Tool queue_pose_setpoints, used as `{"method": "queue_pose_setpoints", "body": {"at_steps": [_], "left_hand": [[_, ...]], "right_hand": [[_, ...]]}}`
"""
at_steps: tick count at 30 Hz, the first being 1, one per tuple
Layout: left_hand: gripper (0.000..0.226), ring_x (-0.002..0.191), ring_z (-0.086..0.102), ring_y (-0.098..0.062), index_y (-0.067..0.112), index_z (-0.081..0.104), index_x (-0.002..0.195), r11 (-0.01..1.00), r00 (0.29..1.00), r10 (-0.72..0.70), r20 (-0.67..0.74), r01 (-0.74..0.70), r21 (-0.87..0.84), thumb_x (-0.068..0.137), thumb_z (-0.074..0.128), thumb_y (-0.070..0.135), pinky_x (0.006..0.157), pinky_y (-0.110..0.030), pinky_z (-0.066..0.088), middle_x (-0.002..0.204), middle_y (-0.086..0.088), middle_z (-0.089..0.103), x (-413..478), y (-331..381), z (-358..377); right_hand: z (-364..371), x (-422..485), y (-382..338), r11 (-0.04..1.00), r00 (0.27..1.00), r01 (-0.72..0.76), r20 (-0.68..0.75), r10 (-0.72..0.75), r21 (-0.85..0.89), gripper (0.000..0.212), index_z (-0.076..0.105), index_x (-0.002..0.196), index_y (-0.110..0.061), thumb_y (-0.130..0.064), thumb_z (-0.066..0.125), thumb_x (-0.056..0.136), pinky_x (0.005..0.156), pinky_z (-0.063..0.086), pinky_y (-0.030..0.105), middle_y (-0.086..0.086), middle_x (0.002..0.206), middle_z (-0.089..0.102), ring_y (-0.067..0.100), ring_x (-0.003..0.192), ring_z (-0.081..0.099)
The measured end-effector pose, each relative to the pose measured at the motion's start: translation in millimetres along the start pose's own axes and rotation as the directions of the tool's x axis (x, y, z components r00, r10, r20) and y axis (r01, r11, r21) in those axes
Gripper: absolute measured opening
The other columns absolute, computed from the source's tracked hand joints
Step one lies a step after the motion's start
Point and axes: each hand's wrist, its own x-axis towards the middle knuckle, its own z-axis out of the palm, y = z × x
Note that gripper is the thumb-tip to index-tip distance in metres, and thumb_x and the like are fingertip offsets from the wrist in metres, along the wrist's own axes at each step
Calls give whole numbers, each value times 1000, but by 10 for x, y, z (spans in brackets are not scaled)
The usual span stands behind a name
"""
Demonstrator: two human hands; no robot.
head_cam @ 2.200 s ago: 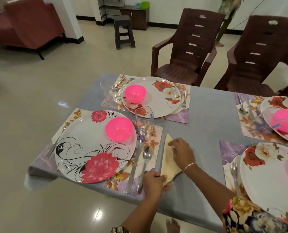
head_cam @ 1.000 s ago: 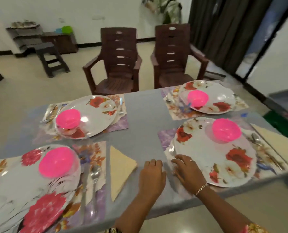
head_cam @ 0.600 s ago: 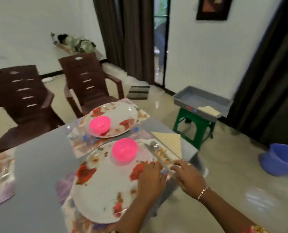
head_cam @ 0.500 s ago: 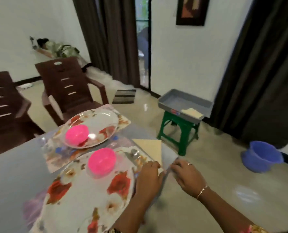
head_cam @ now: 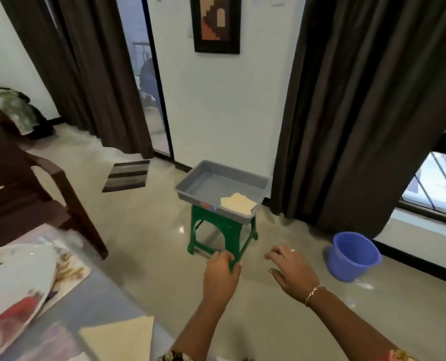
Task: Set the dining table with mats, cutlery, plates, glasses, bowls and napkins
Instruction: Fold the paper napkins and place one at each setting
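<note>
Both hands hover over the floor, off the table's right end. My left hand [head_cam: 220,274] has its fingers curled downward and holds nothing. My right hand [head_cam: 291,272] is spread open, palm down, empty. Ahead, a grey tray [head_cam: 209,185] rests on a green stool [head_cam: 223,231]; cream napkins [head_cam: 237,203] lie in its near right corner. At the bottom left is the table corner with a floral plate [head_cam: 16,282] on a mat [head_cam: 70,267] and a folded cream napkin [head_cam: 123,340].
A blue bucket [head_cam: 353,255] stands on the floor to the right of the stool. A brown plastic chair [head_cam: 21,194] is at the left. Dark curtains [head_cam: 360,100] hang behind the tray. A striped doormat [head_cam: 126,175] lies by the doorway.
My view has swung right from the table toward the stool and tray. Both hands left the napkin and plate setting and now hang over the floor, closer to the stool.
</note>
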Motion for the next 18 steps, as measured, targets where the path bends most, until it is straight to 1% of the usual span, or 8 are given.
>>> {"method": "queue_pose_setpoints", "body": {"at_steps": [2,4,7,9,11,13,16,18], "left_hand": [[22,97,56,-19,9,60,102,996,997,-74,22,75,-38,91,56,28,79,-25,41,107,-7,60,493,118,147],[22,98,55,-21,7,58,102,992,993,-114,42,117,-57,92,55,26,81,-27,42,107,-8,58,921,230,261],[23,103,53,-19,7,57,105,989,988,-138,69,141,-35,93,54,26,86,-26,43,108,-7,56,1470,352,379],[24,103,54,-19,7,57,106,980,977,-192,90,197,-43,92,56,26,87,-26,43,109,-6,57,1778,387,454],[24,102,56,-20,7,57,106,965,965,-240,110,249,-78,91,57,27,87,-27,44,108,-6,57,1989,418,491],[23,99,56,-20,7,57,106,948,950,-283,134,298,-108,91,58,25,84,-27,45,107,-6,59,2287,449,554],[17,88,55,-16,6,56,101,926,930,-340,142,357,-121,93,55,22,74,-21,41,100,-8,61,2729,474,578],[17,83,52,-12,7,55,100,910,913,-388,130,401,-103,93,55,22,71,-20,39,97,-7,60,3041,476,598]], "right_hand": [[47,284,308,1000,1000,1,22,-1,20,42,59,93,-27,-26,79,57,58,50,21,-5,89,61,11,70,62],[76,554,592,999,998,17,55,-18,31,39,56,94,-29,-29,74,59,56,48,19,-7,89,60,9,69,60],[132,991,991,1000,998,17,64,-18,12,26,62,91,-27,-33,60,66,56,49,19,-6,85,61,10,68,60],[200,1248,1218,999,997,-12,82,8,46,26,65,90,-24,-35,50,72,59,49,19,-6,84,60,11,69,60],[301,1428,1390,997,994,-52,101,45,64,29,65,91,-26,-37,43,74,63,44,15,-8,84,59,9,70,60],[419,1701,1604,990,986,-83,152,65,111,30,65,95,-26,-37,43,76,67,37,13,-8,87,58,10,74,61],[590,2151,1866,934,951,-232,263,160,270,27,61,112,-18,-26,52,88,79,36,16,-1,104,57,16,95,56],[704,2464,2042,811,895,-404,364,256,423,23,60,111,-14,-19,58,88,77,38,19,2,104,56,16,93,54]]}}
